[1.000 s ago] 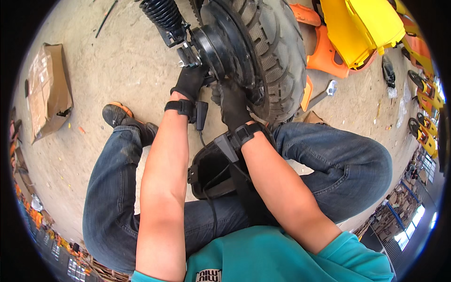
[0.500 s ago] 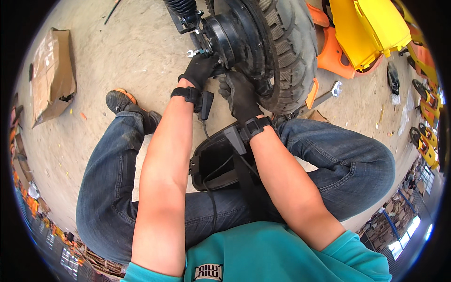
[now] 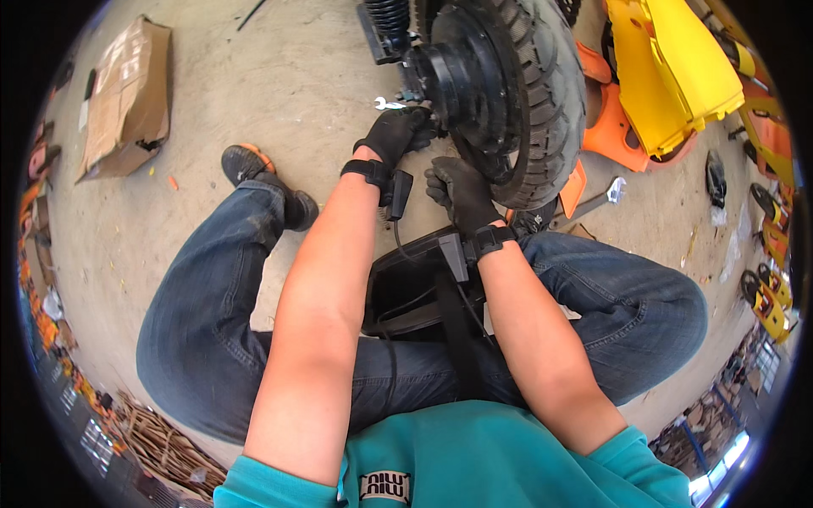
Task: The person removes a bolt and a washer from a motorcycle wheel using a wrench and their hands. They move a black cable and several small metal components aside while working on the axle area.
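Note:
A scooter-type wheel with a knobby black tyre (image 3: 555,110) and a black hub (image 3: 474,85) stands in front of me. My left hand (image 3: 396,135), in a black glove, is at the near-left end of the hub by the axle, its fingers closed; what they hold is hidden. Just above that hand shows the silver jaw of an open-ended wrench (image 3: 389,103), its other end hidden by the axle parts. Below the hub, apart from it, my gloved right hand (image 3: 462,193) is closed with curled fingers. Whatever is inside them cannot be made out.
A spring shock absorber (image 3: 387,21) rises left of the hub. An adjustable wrench (image 3: 616,190) lies right of the tyre, near orange panels (image 3: 611,127) and a yellow panel (image 3: 669,76). A cardboard box (image 3: 127,97) sits far left. Between my legs is a black open tray-like part (image 3: 398,292).
My right hand has drawn back from the hub toward me. The left stays by the axle. The whole view has shifted, so the wheel appears farther right.

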`<state>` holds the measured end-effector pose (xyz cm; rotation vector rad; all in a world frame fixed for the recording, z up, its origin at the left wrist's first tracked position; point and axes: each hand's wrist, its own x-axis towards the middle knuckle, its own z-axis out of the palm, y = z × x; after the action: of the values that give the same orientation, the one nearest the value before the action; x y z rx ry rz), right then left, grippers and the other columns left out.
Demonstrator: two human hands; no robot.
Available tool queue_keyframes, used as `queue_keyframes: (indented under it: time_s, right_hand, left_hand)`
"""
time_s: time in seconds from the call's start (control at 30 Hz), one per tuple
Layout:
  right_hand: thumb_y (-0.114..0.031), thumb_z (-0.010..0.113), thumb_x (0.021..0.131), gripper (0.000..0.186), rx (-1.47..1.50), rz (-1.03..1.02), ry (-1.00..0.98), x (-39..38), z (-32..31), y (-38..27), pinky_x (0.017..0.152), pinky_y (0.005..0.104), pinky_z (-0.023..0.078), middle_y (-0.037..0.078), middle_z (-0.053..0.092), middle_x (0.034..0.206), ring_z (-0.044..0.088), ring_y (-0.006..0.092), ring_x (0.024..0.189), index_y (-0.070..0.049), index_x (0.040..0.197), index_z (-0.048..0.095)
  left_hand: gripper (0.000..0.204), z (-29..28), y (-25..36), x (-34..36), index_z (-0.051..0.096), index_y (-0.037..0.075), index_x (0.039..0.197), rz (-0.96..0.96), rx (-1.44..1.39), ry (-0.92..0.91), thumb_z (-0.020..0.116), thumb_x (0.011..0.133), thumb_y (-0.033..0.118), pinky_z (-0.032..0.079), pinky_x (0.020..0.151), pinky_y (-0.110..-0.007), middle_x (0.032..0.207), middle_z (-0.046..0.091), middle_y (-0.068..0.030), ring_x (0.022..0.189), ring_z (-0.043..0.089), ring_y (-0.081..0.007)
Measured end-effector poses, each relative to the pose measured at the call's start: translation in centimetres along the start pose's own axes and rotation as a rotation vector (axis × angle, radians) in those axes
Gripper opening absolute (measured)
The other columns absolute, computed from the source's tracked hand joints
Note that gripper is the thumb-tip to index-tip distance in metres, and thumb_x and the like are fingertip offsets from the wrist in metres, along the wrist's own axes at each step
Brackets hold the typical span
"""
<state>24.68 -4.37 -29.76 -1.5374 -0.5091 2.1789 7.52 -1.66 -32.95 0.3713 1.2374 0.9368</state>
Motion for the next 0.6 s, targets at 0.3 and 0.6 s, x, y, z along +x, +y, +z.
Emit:
queue_keyframes:
  time_s: [0.3,0.6]
  right_hand:
    - [-0.006,0.048,0.086,0.016,-0.107,-0.027,-0.219,2.4,-2.8,1.7,0.051,0.0255,0.048,0.009,0.059,0.075,0.055,0.0141,0.060,0.000,0.099,0.054]
    - [-0.006,0.049,0.087,0.009,-0.241,-0.046,-0.148,-1.4,-1.7,0.7,0.044,0.0242,0.039,0.007,0.055,0.073,0.049,0.0120,0.054,0.001,0.092,0.052]
  left_hand:
    - [0.016,-9.6,-2.2,-5.8,0.067,0.006,0.080,-0.013,1.682,0.029,0.061,0.080,0.021,0.051,0.061,-0.035,0.078,0.067,-0.0116,0.069,0.065,-0.0228]
    - [0.014,-7.7,-6.7,-9.7,0.065,0.008,0.084,0.181,1.754,0.005,0.065,0.072,0.014,0.051,0.066,-0.036,0.084,0.066,-0.0105,0.078,0.064,-0.0259]
